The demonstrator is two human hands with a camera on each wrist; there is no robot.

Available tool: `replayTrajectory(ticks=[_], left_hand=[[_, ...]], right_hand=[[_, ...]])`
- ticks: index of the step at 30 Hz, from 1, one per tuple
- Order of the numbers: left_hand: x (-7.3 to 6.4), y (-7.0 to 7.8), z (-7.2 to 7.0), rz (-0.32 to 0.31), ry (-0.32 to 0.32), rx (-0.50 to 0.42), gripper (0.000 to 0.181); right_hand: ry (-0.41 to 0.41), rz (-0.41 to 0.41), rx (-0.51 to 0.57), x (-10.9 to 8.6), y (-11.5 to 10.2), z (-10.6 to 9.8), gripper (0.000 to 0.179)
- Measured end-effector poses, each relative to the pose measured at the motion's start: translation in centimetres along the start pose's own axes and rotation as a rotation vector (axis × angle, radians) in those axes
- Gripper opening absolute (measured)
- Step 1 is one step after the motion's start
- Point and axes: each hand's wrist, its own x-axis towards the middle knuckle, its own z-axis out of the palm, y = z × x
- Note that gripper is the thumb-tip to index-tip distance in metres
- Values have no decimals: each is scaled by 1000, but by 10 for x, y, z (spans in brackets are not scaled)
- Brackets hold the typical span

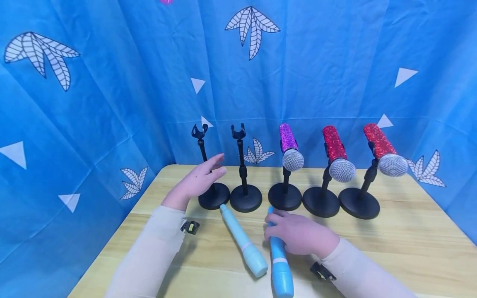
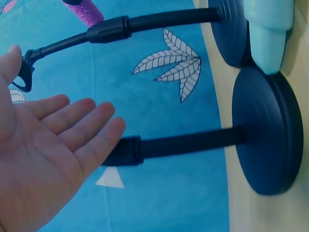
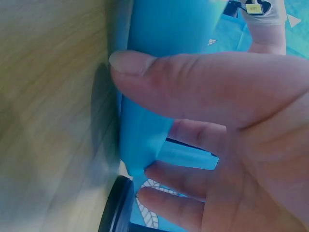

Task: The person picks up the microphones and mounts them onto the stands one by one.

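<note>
My right hand [image 1: 298, 231] grips the handle of a bright blue microphone [image 1: 282, 275] lying lengthwise on the table. In the right wrist view the thumb [image 3: 193, 87] crosses the near side of this blue microphone [image 3: 169, 29], with the other fingers on its far side. A pale turquoise microphone [image 1: 238, 234] lies slantwise to its left, narrow end by the bases of two bare black stands. My left hand [image 1: 201, 178] holds nothing; its fingers extend in front of the leftmost stand [image 1: 214, 198], hiding part of its pole. Beside that rises the second bare stand [image 1: 246, 199].
Three more stands hold glittery microphones: a purple one [image 1: 288, 138], a red one [image 1: 334, 142] and another red one [image 1: 380, 140] at the right. A blue patterned curtain [image 1: 316, 62] hangs behind the wooden table [image 1: 410, 236].
</note>
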Motion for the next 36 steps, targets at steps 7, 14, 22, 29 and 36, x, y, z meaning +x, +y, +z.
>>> replayTrajectory(ticks=[7,14,22,29,36], left_hand=[[16,9,17,55,71,-69,71],[30,28,34,73,190,-100,49],[45,41,48,29,333,-120,25],[46,46,55,61,378,-74,16],[37,54,61,98,350,-34,18]], right_hand=[[2,48,162,-5,9,-10,42],[118,109,270,-5,20,-13,39],[253,217,320,-2,25,-19,40],[389,186,405,0,22,-26,38],[525,120,462,-4,13,-42,38]])
